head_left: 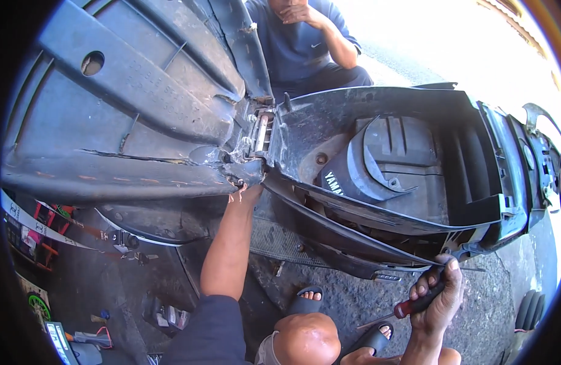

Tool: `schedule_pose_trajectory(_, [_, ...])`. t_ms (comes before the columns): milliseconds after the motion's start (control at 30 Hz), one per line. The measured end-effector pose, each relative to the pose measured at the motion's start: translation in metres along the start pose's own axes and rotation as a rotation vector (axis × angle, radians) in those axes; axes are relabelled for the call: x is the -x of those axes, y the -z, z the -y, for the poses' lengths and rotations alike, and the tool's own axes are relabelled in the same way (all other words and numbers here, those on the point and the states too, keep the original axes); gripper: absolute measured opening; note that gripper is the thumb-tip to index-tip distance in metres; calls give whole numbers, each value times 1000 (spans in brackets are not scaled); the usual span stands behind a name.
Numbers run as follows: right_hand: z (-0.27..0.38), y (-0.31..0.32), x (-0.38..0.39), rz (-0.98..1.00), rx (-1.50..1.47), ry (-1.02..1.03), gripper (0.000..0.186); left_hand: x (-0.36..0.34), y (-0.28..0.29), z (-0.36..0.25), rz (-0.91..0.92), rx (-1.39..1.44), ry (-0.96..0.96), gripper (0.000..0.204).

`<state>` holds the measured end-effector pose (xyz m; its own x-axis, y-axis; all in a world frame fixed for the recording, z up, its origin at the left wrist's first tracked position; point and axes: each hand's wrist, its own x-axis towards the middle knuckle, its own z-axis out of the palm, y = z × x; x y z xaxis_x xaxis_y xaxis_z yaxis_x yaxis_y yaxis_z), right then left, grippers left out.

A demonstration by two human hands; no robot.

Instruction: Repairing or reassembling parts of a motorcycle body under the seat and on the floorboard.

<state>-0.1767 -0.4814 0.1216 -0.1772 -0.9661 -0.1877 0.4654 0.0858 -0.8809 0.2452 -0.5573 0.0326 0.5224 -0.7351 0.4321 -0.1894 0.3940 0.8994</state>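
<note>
Screwdriver (403, 309) sits in the curled right hand (437, 298) beside the black side panel (353, 244); the left hand is hidden by the open seat (110, 115), its grip impossible to tell. White lettering (333, 183) marks a curved piece (356, 167) inside the storage box (390, 103); beyond sits a person (295, 55).

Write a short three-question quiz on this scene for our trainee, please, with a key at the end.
1. Multiple choice: what does the person's right hand hold?
(a) a folded cloth
(b) a tool with a red-and-black handle
(c) a bottle

2. True or false: the seat is shut down over the storage compartment.

3. Short answer: where does the left forearm lead?

Key:
1. b.
2. False; the seat is raised and the storage compartment is open.
3. Out of sight behind the seat's edge, near the hinge; the left hand is hidden.
</note>
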Motion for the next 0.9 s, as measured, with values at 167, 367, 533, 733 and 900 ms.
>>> schedule_pose_trajectory(167, [4,9,-10,-44,-25,32,30,12,-65,0,-224,84,-119,52])
schedule_pose_trajectory(367, [25,-1,-23,101,181,-46,39,-5,-61,0,-295,298,-82,54])
schedule_pose_trajectory(533, [26,30,-34,166,350,41,48,29,-90,4,-464,567,-56,73])
schedule_pose_trajectory(733, [36,48,-35,109,392,130,49,80,-94,40,-374,284,-13,92])
schedule_pose_trajectory(900, [47,43,-43,168,410,50,47,88,-59,99,-271,190,71,90])
